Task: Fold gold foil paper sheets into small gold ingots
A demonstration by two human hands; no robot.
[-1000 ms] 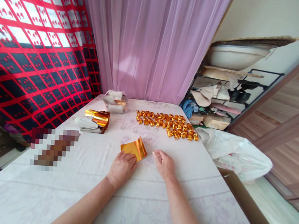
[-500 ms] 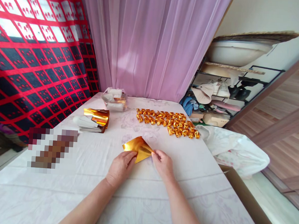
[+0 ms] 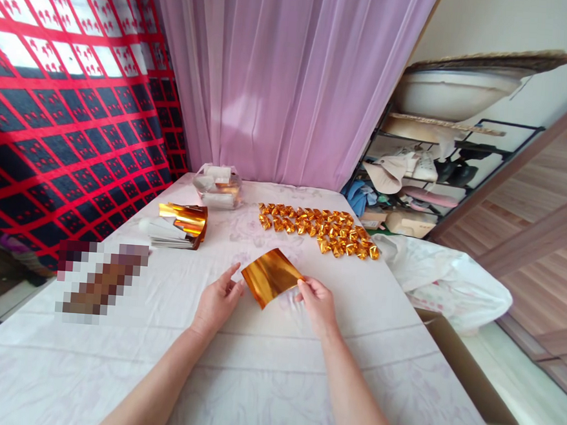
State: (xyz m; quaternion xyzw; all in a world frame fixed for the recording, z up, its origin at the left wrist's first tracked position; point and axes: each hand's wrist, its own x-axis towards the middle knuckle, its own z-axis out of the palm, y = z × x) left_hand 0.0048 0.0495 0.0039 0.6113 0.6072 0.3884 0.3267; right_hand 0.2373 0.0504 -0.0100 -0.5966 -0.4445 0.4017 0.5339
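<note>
The gold foil sheet (image 3: 272,277) was raised just above the desk (image 3: 272,380), near its centre. The right hand (image 3: 317,302) pinched the sheet's right edge between thumb and fingers; the left hand (image 3: 216,298) touched the left edge with fingers loosely spread. Bare white cloth lay around both hands. Folded gold pieces (image 3: 318,229) lay in rows at the far edge, a foil stack (image 3: 180,226) far left. A pink curtain (image 3: 293,77) hung behind.
</note>
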